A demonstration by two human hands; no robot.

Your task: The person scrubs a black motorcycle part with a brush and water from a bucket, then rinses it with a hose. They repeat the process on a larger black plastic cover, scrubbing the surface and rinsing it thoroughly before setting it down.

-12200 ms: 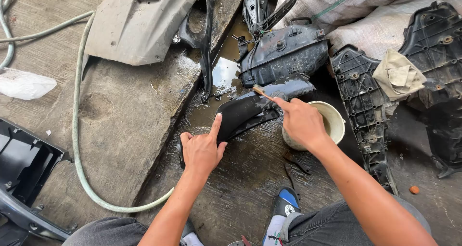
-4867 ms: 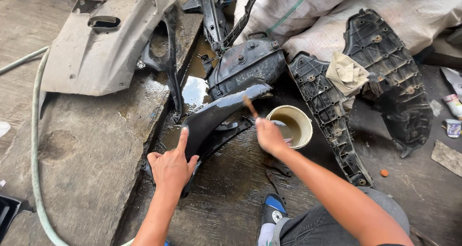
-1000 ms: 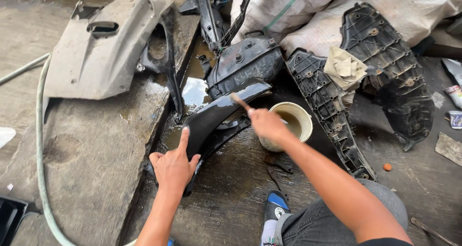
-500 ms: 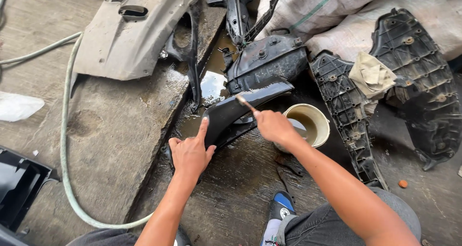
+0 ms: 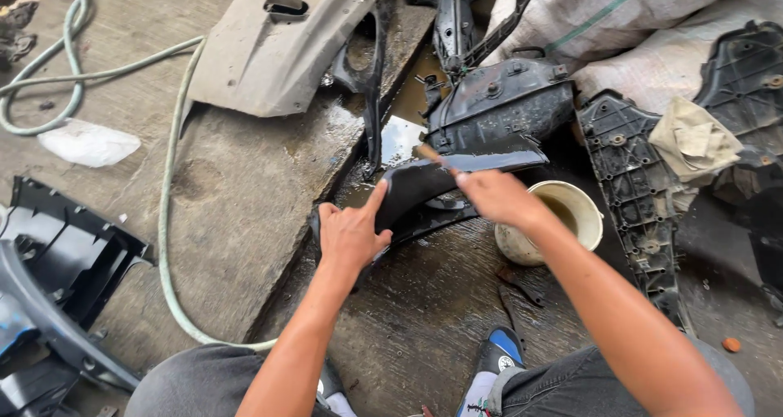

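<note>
A curved black plastic panel (image 5: 424,182) lies tilted on the wet concrete in front of me. My left hand (image 5: 351,233) presses on its lower left end, fingers spread, index finger along its edge. My right hand (image 5: 496,197) grips a thin wooden-handled brush (image 5: 430,154) whose handle end sticks up over the panel's upper surface. A dirty cream bucket (image 5: 563,221) stands just right of my right hand.
A grey body panel (image 5: 277,50) lies at the top left, other black ribbed panels (image 5: 636,172) and white sacks (image 5: 620,25) at the right. A pale green hose (image 5: 167,221) runs down the left. More black parts (image 5: 57,262) sit at the left edge.
The view has shifted and I look from slightly further right. My right hand has moved a little along the panel with the brush. My left hand still holds the panel's lower end.
</note>
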